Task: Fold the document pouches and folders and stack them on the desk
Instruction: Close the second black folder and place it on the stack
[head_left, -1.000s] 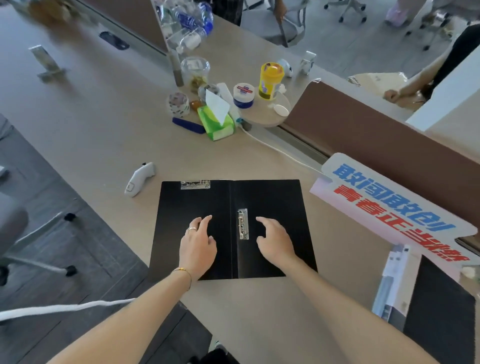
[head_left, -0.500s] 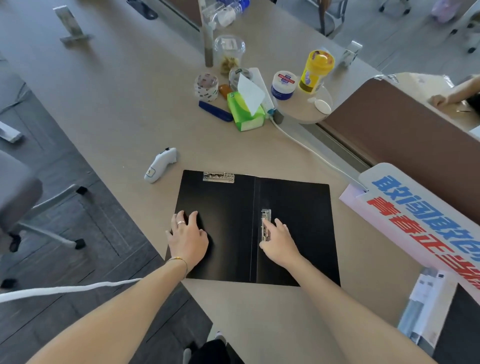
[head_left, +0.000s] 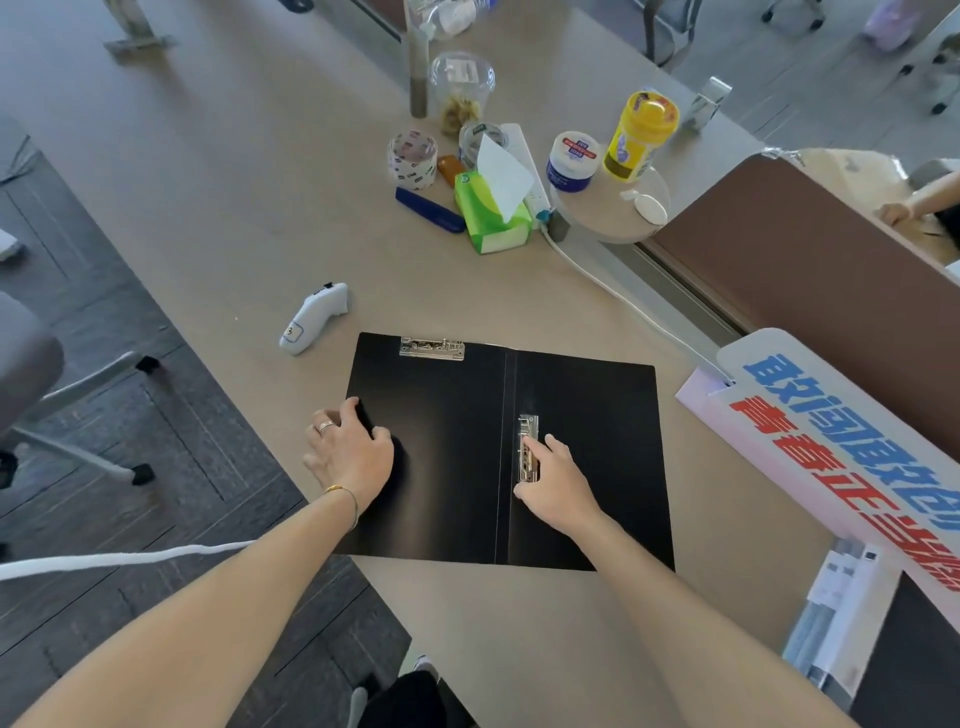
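Open black folder (head_left: 452, 447) on the bench (head_left: 218, 208): stiff, light covers (probably slick). Left hand (head_left: 349, 453) grips its outer edge; right hand (head_left: 558, 486) presses the spine clip (head_left: 528, 448), fingers loose.

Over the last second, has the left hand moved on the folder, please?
Yes. The left hand slid outward from near the spine to the left edge of the folder, which it now grips, away from the spine clip.

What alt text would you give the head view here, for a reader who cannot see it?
A black folder lies open flat on a tan desk; the left hand grips its left edge and the right hand rests on the metal clip by the spine. Behind it lie a white handheld device, a green tissue pack, tape and jars.
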